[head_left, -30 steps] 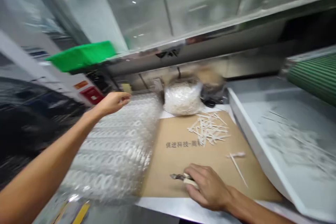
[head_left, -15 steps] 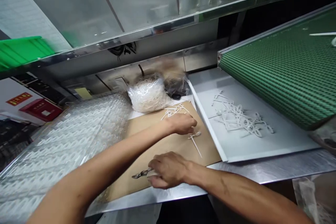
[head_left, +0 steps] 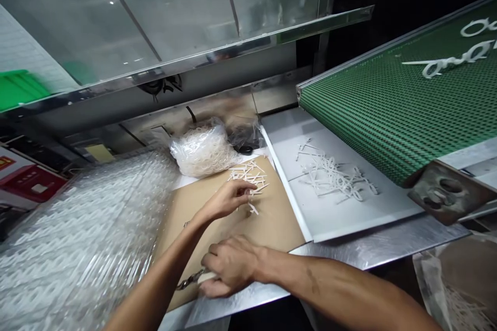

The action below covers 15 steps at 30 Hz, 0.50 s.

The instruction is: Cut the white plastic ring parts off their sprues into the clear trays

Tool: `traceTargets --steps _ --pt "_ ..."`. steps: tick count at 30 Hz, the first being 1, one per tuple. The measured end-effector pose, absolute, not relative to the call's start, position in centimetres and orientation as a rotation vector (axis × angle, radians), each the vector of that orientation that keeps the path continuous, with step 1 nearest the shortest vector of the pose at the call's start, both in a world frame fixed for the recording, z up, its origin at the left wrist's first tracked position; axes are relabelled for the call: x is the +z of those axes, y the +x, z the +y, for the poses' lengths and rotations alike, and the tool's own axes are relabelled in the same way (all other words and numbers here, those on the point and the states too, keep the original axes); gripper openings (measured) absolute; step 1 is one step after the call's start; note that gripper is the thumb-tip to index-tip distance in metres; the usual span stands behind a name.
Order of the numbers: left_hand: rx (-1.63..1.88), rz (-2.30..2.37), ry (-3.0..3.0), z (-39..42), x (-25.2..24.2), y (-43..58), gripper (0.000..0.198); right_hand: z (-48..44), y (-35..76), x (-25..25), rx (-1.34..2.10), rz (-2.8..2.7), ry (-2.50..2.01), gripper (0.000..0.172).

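My left hand (head_left: 233, 197) is over the brown cardboard sheet (head_left: 283, 220), fingers and thumb curled together on a small white plastic part (head_left: 253, 209). Part of that piece hides behind the fingertips. Just beyond lies a loose pile of thin white plastic parts (head_left: 248, 173). Nearer the table's front edge, my right hand (head_left: 233, 265) is wrapped round a pair of cutting pliers (head_left: 190, 280) with pale handles, their metal jaws pointing left. The fingers cover most of the handles.
Clear trays of white pieces (head_left: 89, 232) are stacked at left. A clear bag of white parts (head_left: 204, 152) stands behind the cardboard. On the right, a grey tray (head_left: 283, 129) holds tangled white parts (head_left: 337, 176) below a green conveyor belt (head_left: 388, 98) carrying more white parts (head_left: 458, 59).
My left hand has drawn back to the left with a white part from the cardboard's right side. The pile has shifted in view as the camera turned right. More parts show on the belt.
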<state>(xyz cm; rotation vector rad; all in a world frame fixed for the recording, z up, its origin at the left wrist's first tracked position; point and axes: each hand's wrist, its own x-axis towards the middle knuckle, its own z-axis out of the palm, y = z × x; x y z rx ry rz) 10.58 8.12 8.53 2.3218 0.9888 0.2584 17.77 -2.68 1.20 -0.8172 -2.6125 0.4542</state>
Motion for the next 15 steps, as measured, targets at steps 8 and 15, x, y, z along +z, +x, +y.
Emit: traceTargets --steps 8,15 --pt "0.438 1.215 2.124 7.2 5.6 1.4 0.036 -2.2 18.0 0.2 0.389 -2.547 -0.782 0.031" --pt "0.638 1.374 2.081 3.6 2.5 -2.2 0.026 -1.7 18.2 0.0 0.443 -2.477 -0.730 0.019"
